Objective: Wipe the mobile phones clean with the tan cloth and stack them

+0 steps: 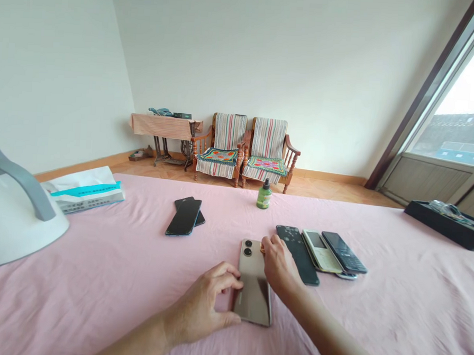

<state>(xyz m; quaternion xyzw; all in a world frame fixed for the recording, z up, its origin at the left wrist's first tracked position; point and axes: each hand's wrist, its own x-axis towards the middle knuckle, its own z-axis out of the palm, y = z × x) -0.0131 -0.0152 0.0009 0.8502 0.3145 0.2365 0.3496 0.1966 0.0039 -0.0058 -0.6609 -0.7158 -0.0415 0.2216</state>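
Observation:
A gold smartphone (250, 289) lies back up on the pink cloth, its two round camera lenses at the far left corner. My left hand (202, 297) steadies it from the left, with curved fingertips on its long edge and the thumb by the near corner. Over the phone's upper right side, my right hand (280, 262) is closed in a pinch. A small orange-brown bit shows at those fingertips; most of it is hidden, so its kind is unclear. Just right of this hand lies a dark smartphone (296, 252) with pale specks.
Right of the dark phone are a white keypad phone (322, 252) and a black keypad phone (344, 252). Two stacked black smartphones (184, 217) lie left. Farther out are a green spray bottle (264, 196), tissue pack (89, 190), white kettle (16, 213) and black box (445, 225) of cables.

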